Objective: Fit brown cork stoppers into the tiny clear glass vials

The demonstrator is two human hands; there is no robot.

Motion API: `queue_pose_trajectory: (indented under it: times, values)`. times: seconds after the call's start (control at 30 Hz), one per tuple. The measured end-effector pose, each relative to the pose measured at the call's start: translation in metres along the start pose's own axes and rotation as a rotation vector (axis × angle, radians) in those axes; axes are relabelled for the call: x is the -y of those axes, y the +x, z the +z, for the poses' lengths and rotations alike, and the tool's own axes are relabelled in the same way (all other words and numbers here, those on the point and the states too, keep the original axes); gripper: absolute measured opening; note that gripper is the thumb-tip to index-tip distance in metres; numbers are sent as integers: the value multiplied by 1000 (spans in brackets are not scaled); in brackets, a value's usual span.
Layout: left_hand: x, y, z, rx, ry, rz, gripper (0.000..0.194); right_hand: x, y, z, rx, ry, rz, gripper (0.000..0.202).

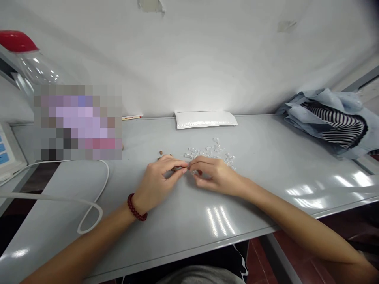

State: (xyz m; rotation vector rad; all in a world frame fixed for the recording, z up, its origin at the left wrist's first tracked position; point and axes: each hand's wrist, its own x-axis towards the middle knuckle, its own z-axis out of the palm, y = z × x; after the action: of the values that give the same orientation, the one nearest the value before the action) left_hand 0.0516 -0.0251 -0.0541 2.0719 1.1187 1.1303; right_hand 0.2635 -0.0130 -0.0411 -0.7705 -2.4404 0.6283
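Observation:
My left hand (158,179), with a dark red beaded bracelet (136,208) on its wrist, is closed with thumb and forefinger pinched on something too small to make out. Close beside its fingertips, my right hand (214,175) is also closed in a pinch, and what it holds is hidden. Small clear plastic pieces (209,151) lie scattered just behind my right hand. Near my left hand sits a small brown piece (161,152), and more brown bits are partly covered by that hand.
A white padded packet (205,119) lies along the wall. Blue cloth with a striped lining (331,118) is at the right. At the left are a red-capped bottle (35,65), a blurred purple item (84,122) and a looping white cable (102,213) on the grey table (183,236).

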Motion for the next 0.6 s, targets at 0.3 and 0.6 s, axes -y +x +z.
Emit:
queue_pose_trajectory:
  times: [0.3, 0.6]
  values:
    - [-7, -3, 3, -147, -204, -85, 9, 12, 5, -2, 4, 606, 416, 22]
    - [-11, 0, 2, -87, -119, 40, 12, 12, 5, -2, 9, 674, 469, 13]
